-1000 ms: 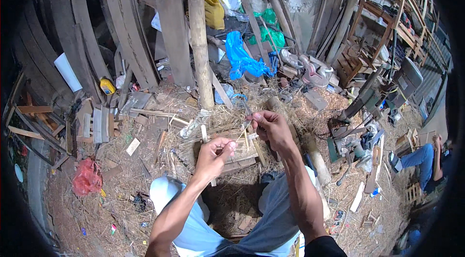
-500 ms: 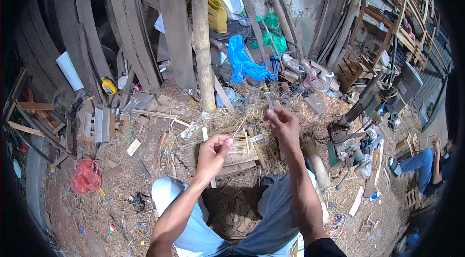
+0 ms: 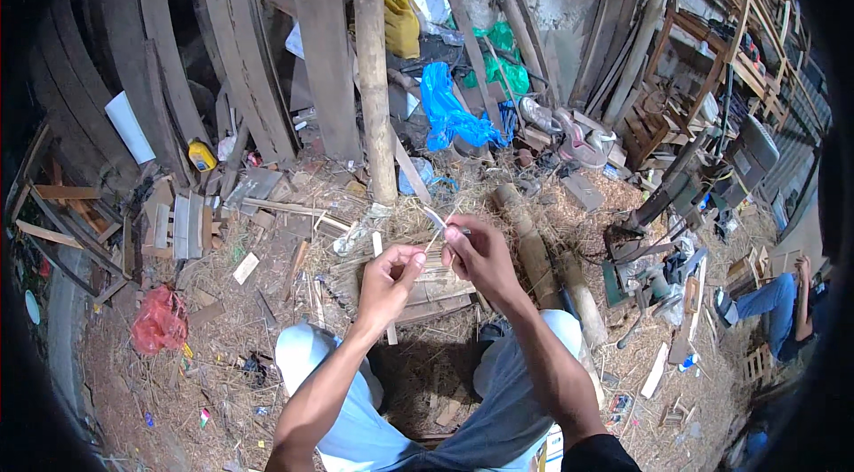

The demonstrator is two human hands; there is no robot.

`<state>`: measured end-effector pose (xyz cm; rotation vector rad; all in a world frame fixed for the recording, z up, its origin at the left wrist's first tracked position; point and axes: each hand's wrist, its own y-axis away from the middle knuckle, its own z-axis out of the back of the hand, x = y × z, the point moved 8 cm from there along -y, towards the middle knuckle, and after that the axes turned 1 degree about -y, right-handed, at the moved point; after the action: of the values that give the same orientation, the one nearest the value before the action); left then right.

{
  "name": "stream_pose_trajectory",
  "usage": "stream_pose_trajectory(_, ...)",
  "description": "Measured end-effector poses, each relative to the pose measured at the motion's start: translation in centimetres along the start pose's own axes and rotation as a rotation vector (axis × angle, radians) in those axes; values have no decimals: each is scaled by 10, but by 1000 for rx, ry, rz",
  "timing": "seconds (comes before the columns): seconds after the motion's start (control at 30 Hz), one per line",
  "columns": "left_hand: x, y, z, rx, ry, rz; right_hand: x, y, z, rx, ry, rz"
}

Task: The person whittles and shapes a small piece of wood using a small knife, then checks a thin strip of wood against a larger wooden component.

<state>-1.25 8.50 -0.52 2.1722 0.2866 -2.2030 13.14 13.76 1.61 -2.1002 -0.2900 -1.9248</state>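
My left hand (image 3: 389,287) pinches one end of a thin wooden stick (image 3: 433,242) between thumb and fingertips. Closed around the handle of a small knife is my right hand (image 3: 483,260); its narrow blade (image 3: 434,217) points up and to the left. Blade and right fingers are close to the stick's upper end, but whether the edge touches it I cannot tell. Below both hands, between my knees, a wooden block (image 3: 436,308) lies on the ground, partly covered by my right hand.
Just right of my right hand lie two round logs (image 3: 531,245). A wooden post (image 3: 372,89) stands ahead, near a blue plastic bag (image 3: 449,112). Wood scraps and a red plastic bag (image 3: 159,321) litter the left. Another person's leg (image 3: 767,301) shows at far right.
My right hand has come down and left with the knife, bringing it to the stick. The left hand has barely moved and still pinches the stick.
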Motion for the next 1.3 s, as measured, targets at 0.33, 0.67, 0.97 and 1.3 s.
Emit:
stream_pose_trajectory(0.33, -5, 5, -1, 27, -167, -95, -3, -8, 17, -65, -79, -15)
stream_pose_trajectory(0.67, -9, 6, 1, 44, -52, -54, -4, -2, -7, 114, -117, -136)
stream_pose_trajectory(0.97, -6, 10, -5, 81, -16, -22, 5, -14, 35, -153, 96, 63)
stream_pose_trajectory(1.3, 6, -5, 10, 62, 374, 139, -12, -16, 80, -333, 144, 27)
